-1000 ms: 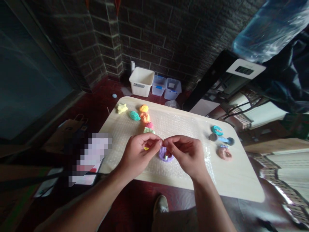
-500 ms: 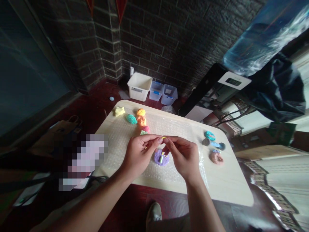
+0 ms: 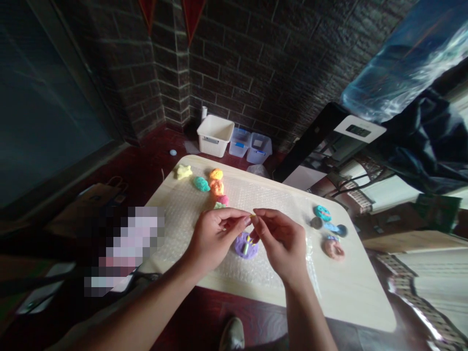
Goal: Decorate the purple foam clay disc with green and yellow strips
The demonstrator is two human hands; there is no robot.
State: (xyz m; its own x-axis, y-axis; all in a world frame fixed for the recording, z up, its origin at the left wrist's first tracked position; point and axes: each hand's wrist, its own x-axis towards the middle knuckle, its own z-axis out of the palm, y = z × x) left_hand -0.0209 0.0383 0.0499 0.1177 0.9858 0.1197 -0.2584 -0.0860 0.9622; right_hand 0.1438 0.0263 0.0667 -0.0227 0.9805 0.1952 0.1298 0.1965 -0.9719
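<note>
Both hands meet above the middle of the table, fingertips almost touching. A tiny yellow piece of modelling clay (image 3: 252, 216) shows between them, mostly hidden by the fingers. My left hand (image 3: 215, 239) pinches it from one side with thumb and forefinger. From the other side my right hand (image 3: 283, 243) closes thumb and forefinger on it as well. Just below the hands lies a round purple clay disc (image 3: 242, 247), bearing a pale green stick (image 3: 246, 247) and small yellow bits. The right fingers partly cover its edge.
Bubble wrap (image 3: 175, 229) covers much of the wooden table (image 3: 360, 287). Yellow, green, orange and pink clay lumps (image 3: 217, 187) lie at the back left. At right are a teal clay disc (image 3: 322, 212), a dumbbell-like piece (image 3: 331, 226) and a pinkish-brown ring (image 3: 334, 249). Bins (image 3: 215, 136) stand behind.
The view has shifted, so the table sits slightly lower in the picture. My fingertips still hold the yellow clay, with the right forefinger a little more raised and less of the piece showing.
</note>
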